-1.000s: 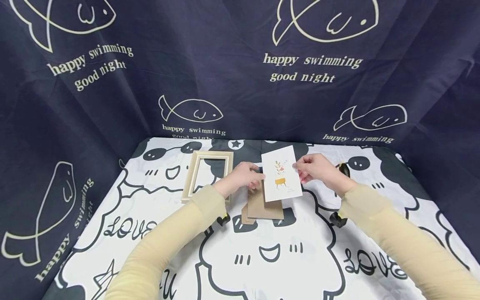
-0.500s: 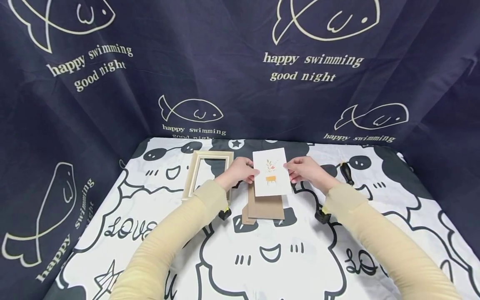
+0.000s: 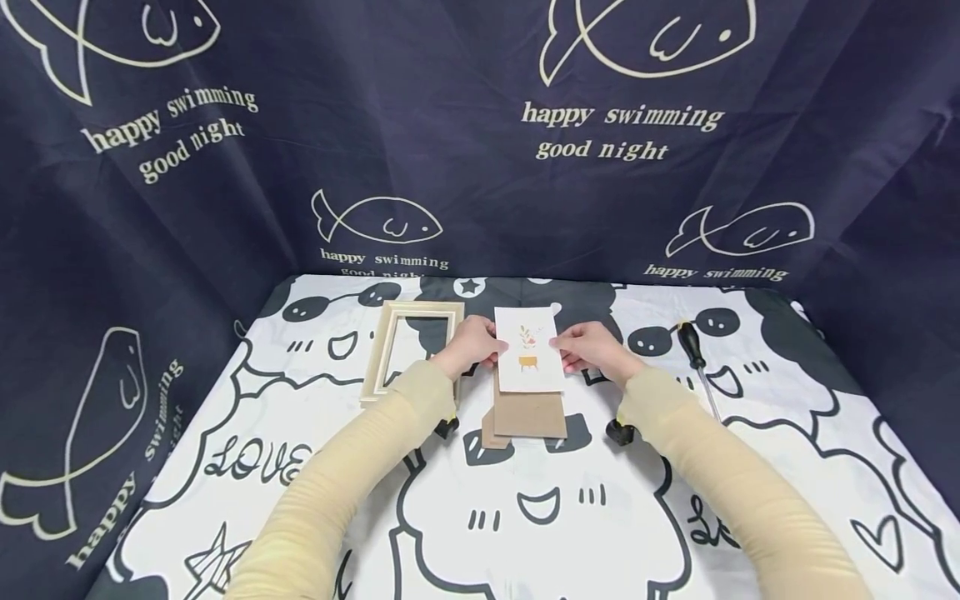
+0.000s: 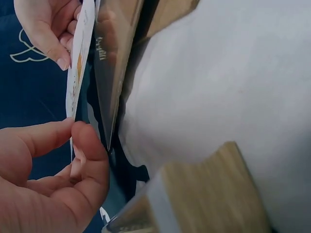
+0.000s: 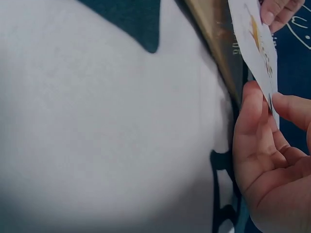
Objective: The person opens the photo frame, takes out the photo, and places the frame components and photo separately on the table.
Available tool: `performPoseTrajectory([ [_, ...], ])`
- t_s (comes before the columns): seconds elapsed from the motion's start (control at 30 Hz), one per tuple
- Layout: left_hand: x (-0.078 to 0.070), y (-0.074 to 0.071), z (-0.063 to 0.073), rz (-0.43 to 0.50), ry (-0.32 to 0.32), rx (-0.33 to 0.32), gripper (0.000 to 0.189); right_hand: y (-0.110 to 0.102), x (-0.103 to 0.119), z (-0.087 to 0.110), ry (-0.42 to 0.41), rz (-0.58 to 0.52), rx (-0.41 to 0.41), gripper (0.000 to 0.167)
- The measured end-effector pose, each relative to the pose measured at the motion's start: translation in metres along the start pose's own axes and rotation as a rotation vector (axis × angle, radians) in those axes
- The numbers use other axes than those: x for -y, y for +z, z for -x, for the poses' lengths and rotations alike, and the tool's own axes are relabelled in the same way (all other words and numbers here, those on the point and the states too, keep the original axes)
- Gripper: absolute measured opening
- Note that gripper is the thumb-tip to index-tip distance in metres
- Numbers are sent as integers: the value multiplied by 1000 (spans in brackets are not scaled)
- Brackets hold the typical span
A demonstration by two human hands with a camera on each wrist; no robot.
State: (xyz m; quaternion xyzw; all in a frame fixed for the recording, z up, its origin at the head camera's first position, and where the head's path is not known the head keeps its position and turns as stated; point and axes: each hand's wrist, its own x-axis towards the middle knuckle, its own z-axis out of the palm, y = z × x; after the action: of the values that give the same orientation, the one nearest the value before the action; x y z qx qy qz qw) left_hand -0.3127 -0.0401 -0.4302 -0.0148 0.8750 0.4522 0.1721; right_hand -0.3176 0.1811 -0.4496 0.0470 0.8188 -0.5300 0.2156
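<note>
A white art card (image 3: pixel 534 379), printed with a plant in an orange pot, is held up between both hands. My left hand (image 3: pixel 474 343) pinches its left edge between thumb and fingers, as the left wrist view also shows. Its right edge is pinched by my right hand (image 3: pixel 592 346). Below and partly behind the card lies a brown backing board (image 3: pixel 529 415), with a second brown piece (image 3: pixel 489 435) sticking out at its lower left. Close by in the left wrist view, the board's surface (image 4: pixel 114 63) looks glossy and mirrors the hand and curtain lettering.
A cream picture frame (image 3: pixel 381 350) lies to the left, beside my left hand. On the right, a black-handled screwdriver (image 3: pixel 690 343) rests on the patterned cloth (image 3: pixel 540 550). A dark blue curtain (image 3: pixel 480 167) stands behind the table.
The card has moved left and a little down over the brown board and now looks straighter. My right hand has moved left with it, uncovering more of the screwdriver.
</note>
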Motion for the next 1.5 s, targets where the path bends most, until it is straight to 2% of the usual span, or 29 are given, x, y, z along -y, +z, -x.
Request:
performPoseTrajectory([
  [0.23,3,0,-3,-66,29,0,16,7,0,-2,21,71,-52,26],
  [0.6,3,3,-5,-228,70,-39,15,11,-1,-6,-7,131,-90,27],
  [0.93,3,9,-6,-248,60,-75,18,15,-1,-6,-13,154,-121,28],
  [1.3,3,10,-1,-283,71,-93,47,20,1,-5,-65,310,-163,43],
  [1.5,3,9,-1,-306,87,-94,45,19,4,1,-65,309,-151,46],
])
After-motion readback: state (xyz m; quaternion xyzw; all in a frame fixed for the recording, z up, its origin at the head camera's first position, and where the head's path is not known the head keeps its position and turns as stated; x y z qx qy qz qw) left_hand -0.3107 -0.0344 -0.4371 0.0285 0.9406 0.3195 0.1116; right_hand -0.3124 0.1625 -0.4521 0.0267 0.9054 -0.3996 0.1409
